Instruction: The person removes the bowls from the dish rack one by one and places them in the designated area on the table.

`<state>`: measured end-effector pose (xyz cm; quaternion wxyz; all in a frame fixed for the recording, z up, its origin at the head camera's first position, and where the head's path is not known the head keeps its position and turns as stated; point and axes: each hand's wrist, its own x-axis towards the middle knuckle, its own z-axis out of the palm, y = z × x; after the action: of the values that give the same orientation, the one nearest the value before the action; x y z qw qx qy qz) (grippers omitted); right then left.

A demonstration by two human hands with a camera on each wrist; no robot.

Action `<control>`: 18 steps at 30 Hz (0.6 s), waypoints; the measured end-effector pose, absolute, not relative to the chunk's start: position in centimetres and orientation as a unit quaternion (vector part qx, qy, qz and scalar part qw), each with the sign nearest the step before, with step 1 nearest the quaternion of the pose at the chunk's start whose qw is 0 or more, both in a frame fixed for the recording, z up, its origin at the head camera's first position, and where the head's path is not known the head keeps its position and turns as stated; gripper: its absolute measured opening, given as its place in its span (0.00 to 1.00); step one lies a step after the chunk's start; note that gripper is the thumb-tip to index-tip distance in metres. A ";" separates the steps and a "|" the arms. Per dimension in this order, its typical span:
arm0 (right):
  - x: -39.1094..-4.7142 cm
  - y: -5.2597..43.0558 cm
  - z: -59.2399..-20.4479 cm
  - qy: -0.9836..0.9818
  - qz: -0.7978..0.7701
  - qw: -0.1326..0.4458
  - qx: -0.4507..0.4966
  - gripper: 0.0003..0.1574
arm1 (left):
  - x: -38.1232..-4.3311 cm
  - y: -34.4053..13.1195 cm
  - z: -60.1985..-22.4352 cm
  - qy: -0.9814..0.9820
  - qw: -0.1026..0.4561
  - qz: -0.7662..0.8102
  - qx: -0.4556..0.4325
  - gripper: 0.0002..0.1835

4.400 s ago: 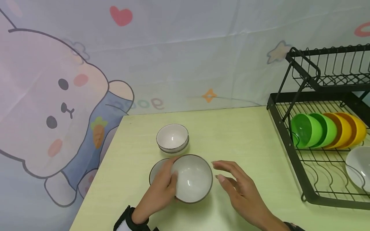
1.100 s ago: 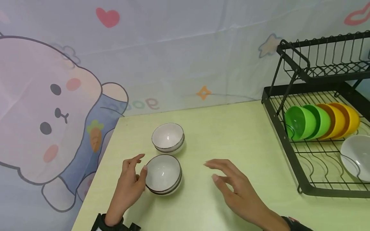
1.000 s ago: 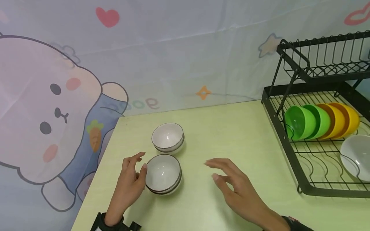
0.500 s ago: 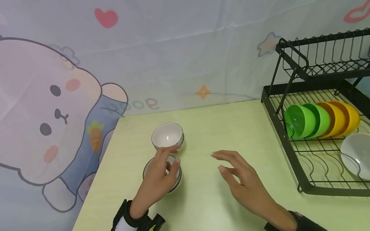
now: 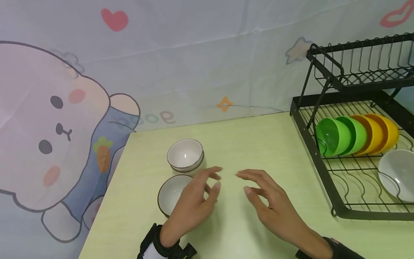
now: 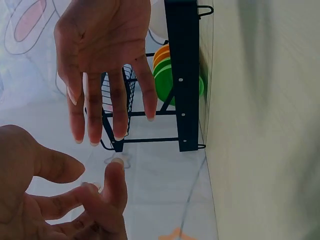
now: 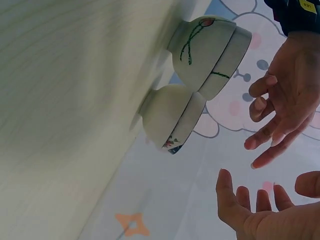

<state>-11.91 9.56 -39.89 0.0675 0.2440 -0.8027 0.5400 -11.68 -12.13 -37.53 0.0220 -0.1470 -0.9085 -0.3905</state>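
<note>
My left hand [image 5: 195,203] hovers over the right side of the nearer stack of white bowls [image 5: 169,194], covering part of it, and holds nothing. Its fingers are loosely bent. Facing it across a small gap, my right hand [image 5: 271,203] is held in the air with thumb and fingers apart, also holding nothing. Just behind the nearer stack stands a second stack of white bowls [image 5: 185,154] with dark rims. In the right wrist view the nearer stack [image 7: 200,55] shows two nested bowls with painted green lines, beside the farther stack [image 7: 167,112].
A black two-tier dish rack [image 5: 326,180] stands on the right of the pale yellow table [image 5: 245,144]. It holds green bowls [image 5: 333,136], yellow bowls [image 5: 381,133] and a white bowl [image 5: 399,174]. A cartoon-printed cloth [image 5: 200,64] hangs behind the table.
Earlier my left hand held a white bowl, which now sits nested on the nearer stack. The left hand has since moved right across that stack; my right hand has shifted slightly.
</note>
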 end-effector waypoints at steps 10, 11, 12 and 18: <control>-12.1 9.8 -40.0 -0.805 0.535 0.061 0.248 0.23 | -11.6 -11.8 -37.9 -0.910 0.002 -0.386 -0.150 0.19; -12.1 9.8 -40.0 -0.806 0.534 0.061 0.249 0.23 | -11.6 -11.8 -37.9 -0.910 0.001 -0.387 -0.150 0.20; -12.2 9.8 -40.0 -0.807 0.532 0.060 0.248 0.23 | -11.6 -11.7 -37.9 -0.909 0.000 -0.388 -0.150 0.20; -12.4 10.0 -39.9 -0.821 0.513 0.053 0.245 0.24 | -11.6 -11.6 -38.1 -0.906 -0.013 -0.395 -0.152 0.20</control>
<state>-12.41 10.03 -39.89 0.0530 0.2455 -0.8206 0.5133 -11.62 -11.62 -38.10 -0.0131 -0.1520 -0.9061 -0.3947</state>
